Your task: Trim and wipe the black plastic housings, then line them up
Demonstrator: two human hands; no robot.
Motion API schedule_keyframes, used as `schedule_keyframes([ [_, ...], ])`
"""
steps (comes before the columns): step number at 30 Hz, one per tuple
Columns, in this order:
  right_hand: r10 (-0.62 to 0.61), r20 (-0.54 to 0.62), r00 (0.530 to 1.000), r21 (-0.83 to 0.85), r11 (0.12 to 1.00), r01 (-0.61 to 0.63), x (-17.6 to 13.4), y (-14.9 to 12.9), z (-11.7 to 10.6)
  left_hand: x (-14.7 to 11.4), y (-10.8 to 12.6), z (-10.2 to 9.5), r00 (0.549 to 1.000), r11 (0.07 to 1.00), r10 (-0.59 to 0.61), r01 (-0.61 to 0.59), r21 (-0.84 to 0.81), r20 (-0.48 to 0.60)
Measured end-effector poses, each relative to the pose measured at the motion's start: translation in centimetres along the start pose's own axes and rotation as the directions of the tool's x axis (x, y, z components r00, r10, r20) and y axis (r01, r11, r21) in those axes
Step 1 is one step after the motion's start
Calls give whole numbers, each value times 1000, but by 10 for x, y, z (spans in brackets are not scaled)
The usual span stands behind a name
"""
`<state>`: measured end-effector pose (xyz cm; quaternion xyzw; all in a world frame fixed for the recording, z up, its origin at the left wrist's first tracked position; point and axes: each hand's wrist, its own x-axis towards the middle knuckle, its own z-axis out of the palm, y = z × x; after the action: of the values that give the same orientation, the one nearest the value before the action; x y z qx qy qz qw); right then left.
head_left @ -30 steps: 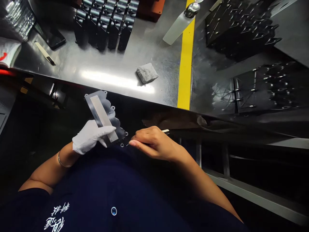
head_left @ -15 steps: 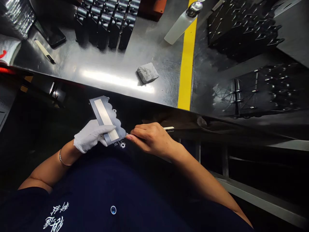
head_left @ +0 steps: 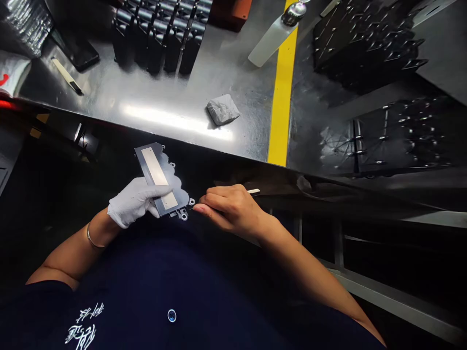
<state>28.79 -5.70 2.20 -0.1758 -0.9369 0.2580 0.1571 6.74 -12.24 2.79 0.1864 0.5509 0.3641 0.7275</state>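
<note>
The right grip swallows most of a pale-handled tool, its tip too small to read! The gloved left grip covers part of the scalloped plate; up top, the view crops the rows of black parts.

**Metal bench under glare, deep shadow below**

Metal workbench: spans the upper part of the view, slants down from left to right along its near edge, shows fine scuffs. Glare streak: lies long and white near that edge. Yellow stripe: reaches from the top of the view to the near edge, divides a bright left stretch from a darker, glossy right one. Red strip: shows vividly at the far left, beside the bench edge. Pale metal rail: runs slantwise below the bench at lower right, meets a dim upright. Space beneath the bench: sinks into near-black, too dark to make out.
</note>
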Motion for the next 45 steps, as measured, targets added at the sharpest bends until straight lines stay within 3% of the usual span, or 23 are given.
schedule_keyframes([
  [9, 29, 109, 994, -21, 999, -27, 4, 2, 0, -1, -5, 3, 1000, 1000, -26, 26, 16, -15],
  [12, -27, 182, 983, 29, 999, 22, 0, 3, 8, 1, -1, -4, 1000, 999, -4, 3, -54, -25],
  [15, -107, 254, 961, 102, 991, 84, -7, 2, 15, 4, 7, -13, 992, 985, 75, -91, -150, -106],
  [16, -112, 228, 967, 124, 989, 85, -8, 2, 16, 5, 8, -15, 987, 977, 99, -121, -177, -130],
  [18, -72, 58, 996, 115, 991, 65, -8, 2, 15, 6, 9, -16, 989, 970, 83, -108, -217, -124],
  [21, -100, -215, 972, -25, 995, 97, -1, 2, 11, 8, 5, -11, 995, 955, -102, 101, -277, 8],
  [23, -210, -214, 954, -84, 977, 196, 6, 1, 9, 9, 1, -8, 973, 924, -210, 228, -306, 91],
  [25, -231, -192, 954, -62, 973, 223, 11, 1, 8, 9, 0, -7, 962, 928, -236, 265, -263, 137],
  [27, -107, -266, 958, -22, 994, 105, 14, 1, 10, 6, -1, -7, 987, 983, -128, 140, -122, 98],
  [29, 57, -385, 921, 21, 998, -53, 16, 1, 15, 1, -1, -7, 988, 983, 150, -147, 115, -22],
  [31, 172, -464, 869, 78, 985, -154, 19, -1, 22, -2, -2, -7, 881, 832, 464, -398, 387, -91],
  [32, 212, -477, 853, 116, 977, -177, 21, -2, 26, -2, -3, -8, 839, 759, 538, -439, 481, -84],
  [33, 238, -472, 849, 161, 970, -182, 23, -2, 30, -2, -4, -8, 830, 729, 552, -433, 530, -79],
  [34, 256, -450, 856, 214, 961, -175, 24, -3, 33, 0, -5, -9, 850, 744, 519, -395, 539, -94],
  [36, 289, -382, 878, 329, 930, -163, 26, -3, 36, 4, -6, -12, 890, 825, 420, -293, 483, -177],
  [38, 322, -334, 886, 402, 899, -175, 26, -2, 36, 7, -5, -15, 897, 863, 381, -256, 436, -226],
  [41, 310, -316, 897, 403, 900, -169, 23, -1, 33, 7, -4, -15, 923, 832, 371, -282, 477, -102],
  [45, 202, -199, 959, 384, 916, -113, 19, -2, 27, 5, -3, -11, 945, 788, 323, -294, 541, 45],
])
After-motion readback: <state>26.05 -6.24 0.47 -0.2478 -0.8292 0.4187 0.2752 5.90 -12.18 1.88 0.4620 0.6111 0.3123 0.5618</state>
